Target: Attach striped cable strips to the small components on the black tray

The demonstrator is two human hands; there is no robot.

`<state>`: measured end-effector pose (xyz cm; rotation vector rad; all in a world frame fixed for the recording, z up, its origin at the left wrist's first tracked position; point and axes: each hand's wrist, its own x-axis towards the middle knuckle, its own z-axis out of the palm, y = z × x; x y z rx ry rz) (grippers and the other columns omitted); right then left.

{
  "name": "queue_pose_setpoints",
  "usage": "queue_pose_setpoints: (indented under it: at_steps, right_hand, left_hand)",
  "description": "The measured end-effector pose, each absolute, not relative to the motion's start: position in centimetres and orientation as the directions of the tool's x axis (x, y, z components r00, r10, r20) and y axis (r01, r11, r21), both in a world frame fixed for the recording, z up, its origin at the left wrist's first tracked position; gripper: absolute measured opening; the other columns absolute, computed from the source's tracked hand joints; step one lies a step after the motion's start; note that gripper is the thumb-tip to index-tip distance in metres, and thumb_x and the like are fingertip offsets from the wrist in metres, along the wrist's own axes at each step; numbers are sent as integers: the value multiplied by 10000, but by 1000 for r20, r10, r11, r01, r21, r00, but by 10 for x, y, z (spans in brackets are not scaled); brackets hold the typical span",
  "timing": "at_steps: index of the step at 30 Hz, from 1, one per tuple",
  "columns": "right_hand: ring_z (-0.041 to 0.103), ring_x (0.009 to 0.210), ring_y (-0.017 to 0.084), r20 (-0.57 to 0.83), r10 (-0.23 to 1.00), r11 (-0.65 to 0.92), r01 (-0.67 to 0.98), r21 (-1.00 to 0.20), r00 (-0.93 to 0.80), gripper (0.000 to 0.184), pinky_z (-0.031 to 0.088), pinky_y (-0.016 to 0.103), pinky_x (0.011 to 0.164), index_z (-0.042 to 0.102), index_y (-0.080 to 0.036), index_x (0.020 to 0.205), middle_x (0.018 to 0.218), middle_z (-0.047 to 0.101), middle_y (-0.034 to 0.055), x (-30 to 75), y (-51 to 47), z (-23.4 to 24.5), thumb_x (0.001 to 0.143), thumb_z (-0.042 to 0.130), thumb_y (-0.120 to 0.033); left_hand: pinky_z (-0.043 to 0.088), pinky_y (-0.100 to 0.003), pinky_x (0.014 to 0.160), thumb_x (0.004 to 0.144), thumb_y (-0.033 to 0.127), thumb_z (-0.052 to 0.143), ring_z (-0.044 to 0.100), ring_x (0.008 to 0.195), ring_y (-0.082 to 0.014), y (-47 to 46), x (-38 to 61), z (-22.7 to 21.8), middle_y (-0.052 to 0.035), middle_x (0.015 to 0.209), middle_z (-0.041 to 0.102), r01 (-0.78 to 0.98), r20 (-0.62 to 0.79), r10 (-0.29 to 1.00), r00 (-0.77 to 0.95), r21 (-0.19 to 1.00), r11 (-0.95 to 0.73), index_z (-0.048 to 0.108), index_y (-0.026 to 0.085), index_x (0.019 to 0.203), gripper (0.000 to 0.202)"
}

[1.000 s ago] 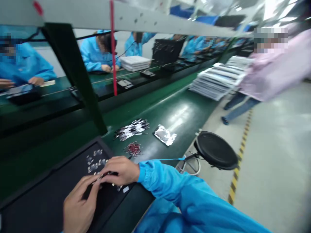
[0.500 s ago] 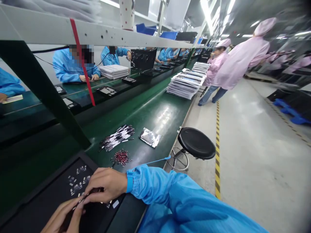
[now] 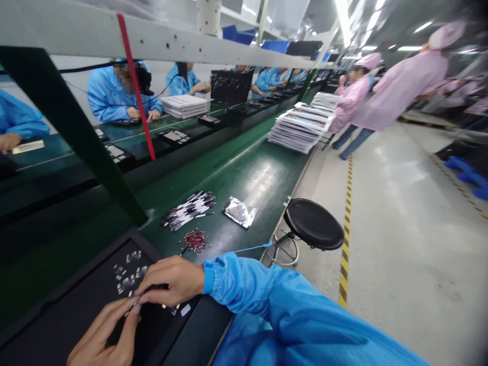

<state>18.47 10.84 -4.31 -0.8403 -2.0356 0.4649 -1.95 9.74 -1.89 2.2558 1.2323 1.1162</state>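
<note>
Black tray (image 3: 76, 272), lying on the bench, its far part holding loose small metal pieces (image 3: 127, 274) just above the fingers. Left hand (image 3: 101, 338), at the tray's near edge, its fingertips (image 3: 124, 317) pinched closed on a thin sliver (image 3: 132, 306), exact kind too small to tell; the sliver sits in the tray, between both hands. Right hand (image 3: 171, 279), coming in from a blue sleeve (image 3: 244, 282), its fingers (image 3: 152, 287) curled down against the left fingertips; whether they grip the sliver cannot be told. Small white tag (image 3: 185, 309), just right of the right fingers. Red-and-silver parts heap (image 3: 194, 241), beyond the fingers on the green bench. Bundle of black-and-white strips (image 3: 188, 210), farther off, with a foil bag (image 3: 240, 212) to its right. Black stool (image 3: 313, 224), well right of the fingers. Risk: a loosened pinch could drop the sliver among the loose small metal pieces, and a careless sweep of the right hand could scatter them or knock the white tag.
</note>
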Motion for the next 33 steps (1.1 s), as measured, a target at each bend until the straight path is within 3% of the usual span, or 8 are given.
queue_pose_setpoints:
  at_steps: [3,10,23,33]
  right_hand:
    - [706,850,132,677,653,757,302,-579,-339,185,557,213,819,701,-144,1008,901,755,75,181,96,-40,983,578,-279]
    - [721,816,163,682,683,730,244,-638,-260,152,593,279,739,725,-173,1047,894,765,79,182,82,-40,936,623,-158]
    - [728,785,173,694,668,744,256,-617,-268,174,606,287,692,750,-189,1041,876,776,70,183,80,-40,900,671,-126]
    - [735,799,175,674,704,710,250,-659,-224,136,607,286,702,744,-178,998,876,777,73,183,77,-40,888,684,-127]
  left_hand:
    - [580,-251,753,860,296,692,729,802,-178,87,-17,-10,-28,915,761,513,442,824,355,644,-567,769,219,888,113]
    - [586,-267,703,874,178,678,705,725,-155,77,-7,-12,-59,844,747,376,385,872,301,793,-480,777,188,907,105]
    - [570,-275,725,849,110,693,702,782,-163,73,-7,-12,-61,861,745,316,390,868,307,818,-480,778,193,905,132]
    - [546,-246,625,875,124,666,671,661,-120,73,-8,-14,-57,871,718,268,350,875,335,855,-444,766,171,961,140]
